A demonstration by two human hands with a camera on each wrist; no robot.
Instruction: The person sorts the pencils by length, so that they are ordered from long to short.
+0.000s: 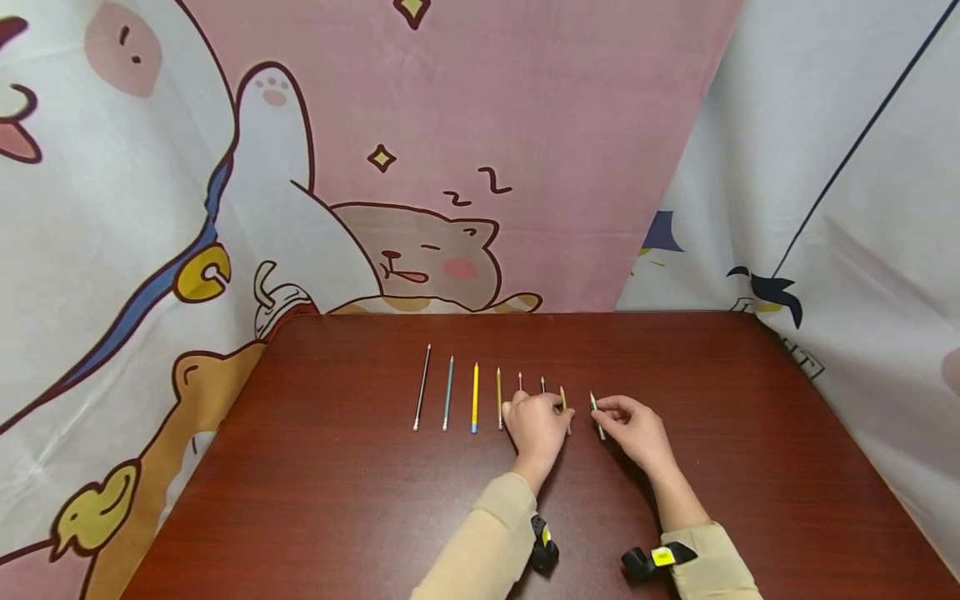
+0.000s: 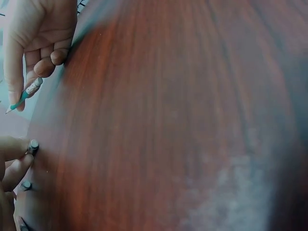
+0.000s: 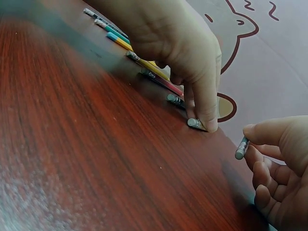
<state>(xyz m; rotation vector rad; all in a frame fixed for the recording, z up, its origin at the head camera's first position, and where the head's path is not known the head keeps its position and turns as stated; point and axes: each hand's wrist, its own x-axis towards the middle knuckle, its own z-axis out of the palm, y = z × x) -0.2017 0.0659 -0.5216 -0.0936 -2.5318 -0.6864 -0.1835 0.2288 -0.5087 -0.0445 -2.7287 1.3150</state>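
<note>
At the right end of a row of pencils, my left hand [image 1: 538, 423] pinches a gold-coloured pencil [image 1: 564, 400] between thumb and finger. That pencil lies on or very near the table; its eraser end [image 3: 195, 123] shows below the fingertips in the right wrist view. My right hand [image 1: 636, 427] holds a short green pencil [image 2: 20, 100] by thumb and fingertips, to the right of the row and apart from it. A dark pencil [image 1: 543, 382] and a pink-red pencil [image 1: 521, 377] are partly hidden by the left hand.
Further left in the row lie a gold pencil [image 1: 498, 396], a yellow pencil [image 1: 475, 400], a teal pencil [image 1: 448, 396] and a black pencil [image 1: 423, 387], roughly parallel. They rest on a reddish-brown table [image 1: 322, 467]. A cartoon-printed cloth [image 1: 585, 150] hangs behind its far edge.
</note>
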